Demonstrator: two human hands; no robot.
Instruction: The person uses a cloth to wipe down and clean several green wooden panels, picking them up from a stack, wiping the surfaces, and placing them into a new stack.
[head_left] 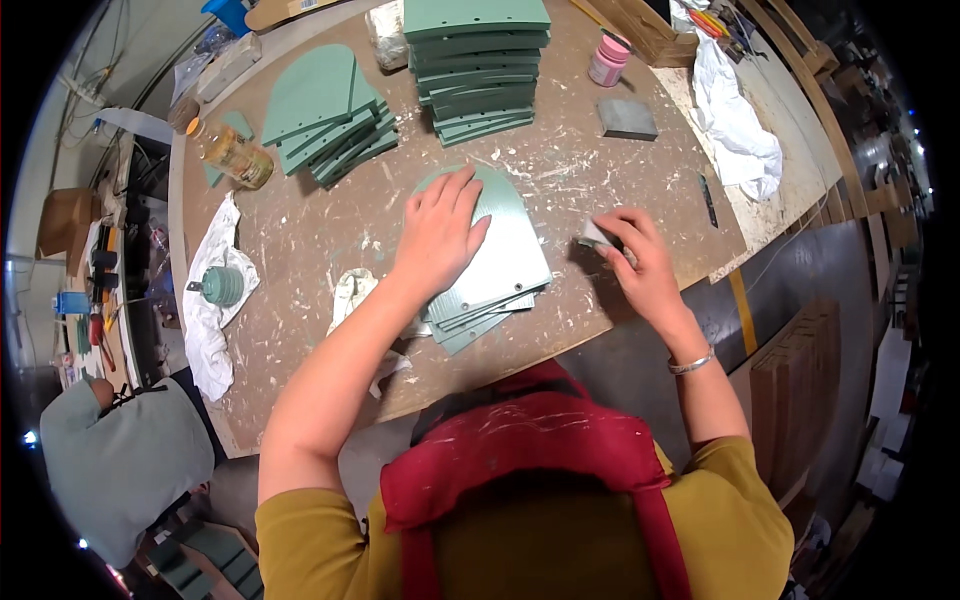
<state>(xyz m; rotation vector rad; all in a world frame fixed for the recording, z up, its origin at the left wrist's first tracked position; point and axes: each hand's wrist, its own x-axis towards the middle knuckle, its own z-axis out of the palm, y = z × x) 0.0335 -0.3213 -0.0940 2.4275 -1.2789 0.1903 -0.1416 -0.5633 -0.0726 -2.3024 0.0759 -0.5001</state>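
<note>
My left hand [440, 235] lies flat with fingers stretched out on the top green panel [505, 240], a board with one rounded end and small holes along its straight edge. A few more such panels lie fanned beneath it. To the right of this pile, my right hand [640, 262] is raised slightly over the table and pinches a small grey block [594, 235], partly hidden by the fingers. The block is apart from the panel.
Stacked green panels [475, 80] and a fanned pile [325, 115] stand at the back. Around them are a glass jar [235, 155], a pink bottle [608, 62], a flat grey block [628, 119], a thin dark tool [708, 200] and white cloths [735, 125]. A green round object [222, 286] sits left.
</note>
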